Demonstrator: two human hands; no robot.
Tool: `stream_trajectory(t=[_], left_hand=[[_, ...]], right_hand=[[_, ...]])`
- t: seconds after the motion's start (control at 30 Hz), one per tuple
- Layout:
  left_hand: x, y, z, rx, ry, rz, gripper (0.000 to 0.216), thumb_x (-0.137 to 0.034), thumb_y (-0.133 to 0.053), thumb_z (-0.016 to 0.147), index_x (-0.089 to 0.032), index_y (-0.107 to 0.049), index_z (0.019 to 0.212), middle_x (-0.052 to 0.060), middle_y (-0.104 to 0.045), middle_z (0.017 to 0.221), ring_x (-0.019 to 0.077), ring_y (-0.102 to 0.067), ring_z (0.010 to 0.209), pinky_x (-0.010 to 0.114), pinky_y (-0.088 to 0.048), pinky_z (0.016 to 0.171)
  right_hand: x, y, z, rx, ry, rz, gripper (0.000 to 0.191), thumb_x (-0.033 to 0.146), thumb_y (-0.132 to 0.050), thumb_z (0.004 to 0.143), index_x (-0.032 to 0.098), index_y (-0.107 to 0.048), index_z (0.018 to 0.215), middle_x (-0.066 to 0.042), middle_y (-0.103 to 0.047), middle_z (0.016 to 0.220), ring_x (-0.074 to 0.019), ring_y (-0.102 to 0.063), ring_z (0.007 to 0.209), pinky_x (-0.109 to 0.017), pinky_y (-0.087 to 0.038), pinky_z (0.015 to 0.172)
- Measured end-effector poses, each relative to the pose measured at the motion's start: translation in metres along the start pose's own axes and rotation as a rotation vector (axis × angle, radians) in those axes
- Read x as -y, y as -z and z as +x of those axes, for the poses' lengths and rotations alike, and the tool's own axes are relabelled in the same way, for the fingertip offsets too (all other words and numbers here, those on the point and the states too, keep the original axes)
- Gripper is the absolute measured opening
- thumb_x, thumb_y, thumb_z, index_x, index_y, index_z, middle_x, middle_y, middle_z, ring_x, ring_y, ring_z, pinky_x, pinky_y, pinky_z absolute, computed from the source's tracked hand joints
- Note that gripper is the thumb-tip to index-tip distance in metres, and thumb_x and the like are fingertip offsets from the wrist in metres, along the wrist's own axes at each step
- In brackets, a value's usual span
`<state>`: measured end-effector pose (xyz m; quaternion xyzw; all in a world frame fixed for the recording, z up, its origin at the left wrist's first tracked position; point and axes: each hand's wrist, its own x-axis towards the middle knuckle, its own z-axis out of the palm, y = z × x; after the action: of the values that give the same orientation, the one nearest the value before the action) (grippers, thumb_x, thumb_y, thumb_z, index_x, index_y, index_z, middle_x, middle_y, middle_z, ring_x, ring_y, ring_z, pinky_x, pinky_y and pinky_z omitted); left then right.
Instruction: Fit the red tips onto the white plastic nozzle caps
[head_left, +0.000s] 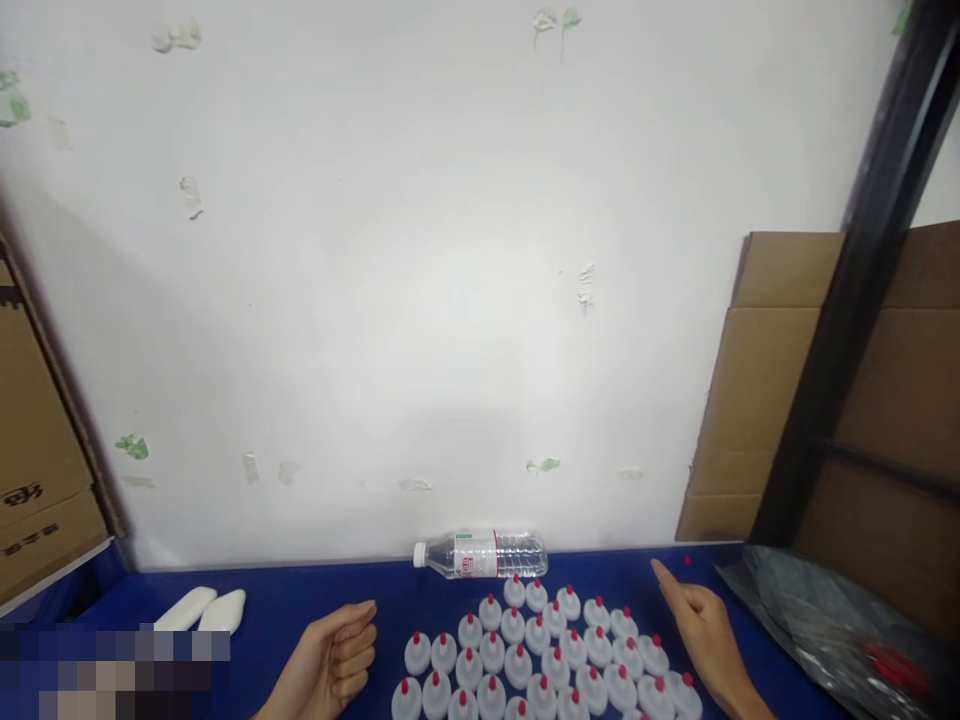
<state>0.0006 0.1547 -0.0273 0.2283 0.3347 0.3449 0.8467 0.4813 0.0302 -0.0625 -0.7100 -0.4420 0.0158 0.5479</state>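
Note:
My left hand (336, 655) hovers over the blue table, left of a group of small translucent white bottles (518, 664) with red tips. Its fingers are curled in and the thumb lies along the top; nothing shows in its grasp. On the right side of the group is my right hand (703, 632), one digit stretched out toward the wall and the other fingers partly hidden. I see nothing held in it. Several of the small bottles stand close together between the hands, some cut off by the lower frame edge.
Behind the group a clear plastic water bottle (480, 555) lies on its side by the white wall. Two white rounded objects (223, 610) rest at the left. Cardboard (772, 400), a dark post and a grey plastic bag (810, 610) are at the right. A small red piece (687, 561) lies near the wall.

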Motion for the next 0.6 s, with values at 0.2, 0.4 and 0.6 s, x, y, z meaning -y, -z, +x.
stream_trajectory(t=[0.2, 0.4, 0.6], left_hand=[[0.001, 0.012, 0.004, 0.045, -0.017, 0.041, 0.032, -0.038, -0.067, 0.103, -0.016, -0.065, 0.126, 0.008, -0.069, 0.119, 0.0199, -0.071, 0.095, 0.037, -0.063, 0.080], [0.002, 0.008, 0.001, 0.089, -0.029, 0.067, 0.037, -0.038, -0.068, 0.103, -0.017, -0.063, 0.132, 0.011, -0.066, 0.131, 0.0249, -0.069, 0.110, 0.046, -0.061, 0.092], [0.003, 0.007, 0.000, 0.102, -0.033, 0.095, 0.037, -0.037, -0.068, 0.102, -0.017, -0.062, 0.133, 0.011, -0.066, 0.133, 0.0255, -0.069, 0.112, 0.046, -0.061, 0.093]], right_hand=[[-0.009, -0.004, -0.003, 0.055, 0.074, -0.017, 0.064, 0.070, -0.043, 0.099, 0.029, -0.016, 0.059, 0.005, -0.019, 0.055, -0.0109, -0.021, 0.053, -0.031, -0.022, 0.050], [-0.033, -0.009, -0.003, 0.126, 0.135, -0.067, 0.044, 0.055, -0.062, 0.103, 0.016, -0.064, 0.085, 0.006, -0.057, 0.072, -0.0105, -0.056, 0.058, -0.024, -0.048, 0.054], [-0.046, -0.010, -0.001, 0.156, 0.123, -0.120, 0.035, 0.048, -0.066, 0.102, 0.015, -0.070, 0.113, -0.001, -0.069, 0.108, -0.0227, -0.070, 0.089, -0.035, -0.061, 0.077]])
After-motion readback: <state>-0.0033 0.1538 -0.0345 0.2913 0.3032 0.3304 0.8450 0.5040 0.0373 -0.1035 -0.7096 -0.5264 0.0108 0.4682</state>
